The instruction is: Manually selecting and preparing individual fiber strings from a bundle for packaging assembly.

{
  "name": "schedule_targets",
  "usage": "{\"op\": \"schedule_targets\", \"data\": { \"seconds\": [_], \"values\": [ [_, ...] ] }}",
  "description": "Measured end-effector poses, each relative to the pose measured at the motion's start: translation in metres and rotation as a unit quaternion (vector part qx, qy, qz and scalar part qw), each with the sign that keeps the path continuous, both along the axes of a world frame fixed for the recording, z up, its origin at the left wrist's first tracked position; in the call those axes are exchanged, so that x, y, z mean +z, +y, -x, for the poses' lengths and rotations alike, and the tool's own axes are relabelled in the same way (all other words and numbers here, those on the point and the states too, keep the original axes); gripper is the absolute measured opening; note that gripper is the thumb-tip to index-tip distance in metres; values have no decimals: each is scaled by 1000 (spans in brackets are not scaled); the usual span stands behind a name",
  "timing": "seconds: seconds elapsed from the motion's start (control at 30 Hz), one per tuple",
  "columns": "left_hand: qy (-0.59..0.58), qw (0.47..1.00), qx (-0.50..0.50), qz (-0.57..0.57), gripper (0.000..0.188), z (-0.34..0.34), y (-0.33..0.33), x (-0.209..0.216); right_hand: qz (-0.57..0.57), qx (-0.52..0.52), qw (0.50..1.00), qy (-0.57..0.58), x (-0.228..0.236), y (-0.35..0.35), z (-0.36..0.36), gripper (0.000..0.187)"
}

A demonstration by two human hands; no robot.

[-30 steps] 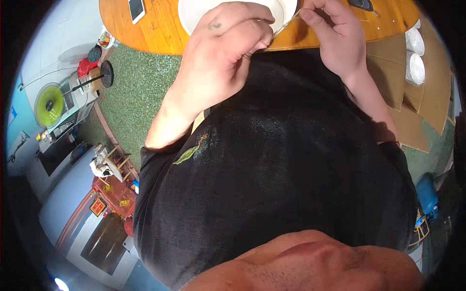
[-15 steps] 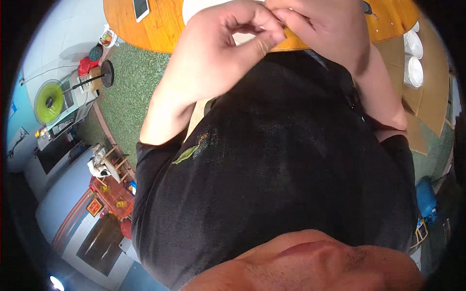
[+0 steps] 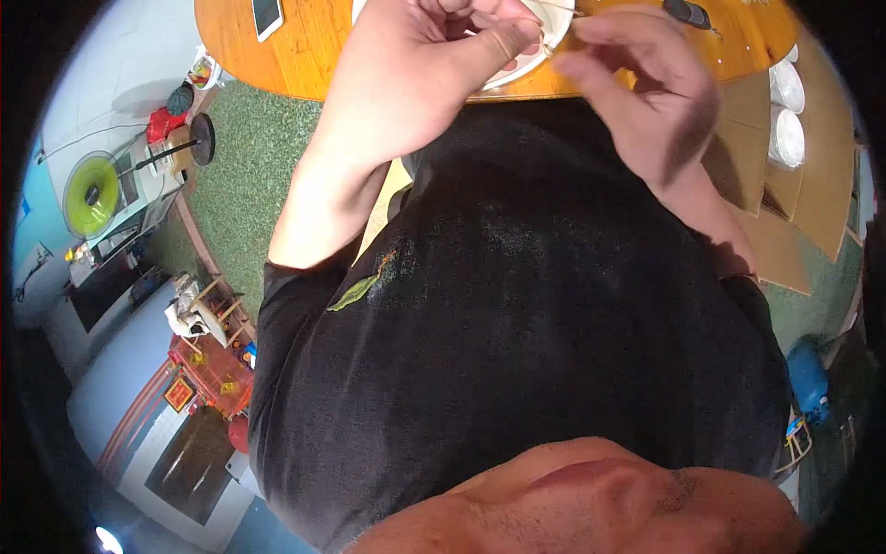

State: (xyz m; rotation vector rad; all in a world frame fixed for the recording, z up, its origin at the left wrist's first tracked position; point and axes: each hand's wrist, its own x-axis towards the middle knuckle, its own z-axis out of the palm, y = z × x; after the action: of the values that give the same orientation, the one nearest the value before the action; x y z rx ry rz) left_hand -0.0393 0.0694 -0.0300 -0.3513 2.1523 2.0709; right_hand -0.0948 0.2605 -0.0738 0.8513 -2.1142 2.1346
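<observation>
My left hand [image 3: 415, 83] is closed at the upper middle, over the table's near edge. Thumb and forefinger pinch a small pale strand-like piece [image 3: 548, 48], whose kind I cannot make out. To its right, my right hand [image 3: 651, 92] is curled, with a gap between thumb and forefinger tips, close to that piece but apart from it. A thin brownish stick or strand [image 3: 557, 7] runs between the hands at the top; its ends are hidden. Beneath the left hand lies a white plate [image 3: 510, 83], mostly covered.
The wooden table [image 3: 309, 69] carries a white-edged phone [image 3: 268, 17] at left and a small dark object [image 3: 688, 13] at right. White stacked bowls or cups [image 3: 786, 137] lie beside cardboard [image 3: 821, 175] at right. A green fan [image 3: 92, 194] stands far left.
My right hand has come away from the left and moved down to the right, its thumb and forefinger parting. More of the white plate and the pale piece now shows.
</observation>
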Motion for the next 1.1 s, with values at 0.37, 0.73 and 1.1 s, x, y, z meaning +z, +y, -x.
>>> {"op": "schedule_targets", "data": {
  "seconds": [0.37,0.73,1.1],
  "values": [
    [21,998,55,14,11,3,0,-3,26,104,992,-63,-36,-1,5,8],
    [113,975,138,132,19,2,15,-4,3,86,986,-145,-28,-2,7,11],
    [261,934,72,232,17,0,13,6,-108,120,980,-116,20,-17,26,10]
  ]
}}
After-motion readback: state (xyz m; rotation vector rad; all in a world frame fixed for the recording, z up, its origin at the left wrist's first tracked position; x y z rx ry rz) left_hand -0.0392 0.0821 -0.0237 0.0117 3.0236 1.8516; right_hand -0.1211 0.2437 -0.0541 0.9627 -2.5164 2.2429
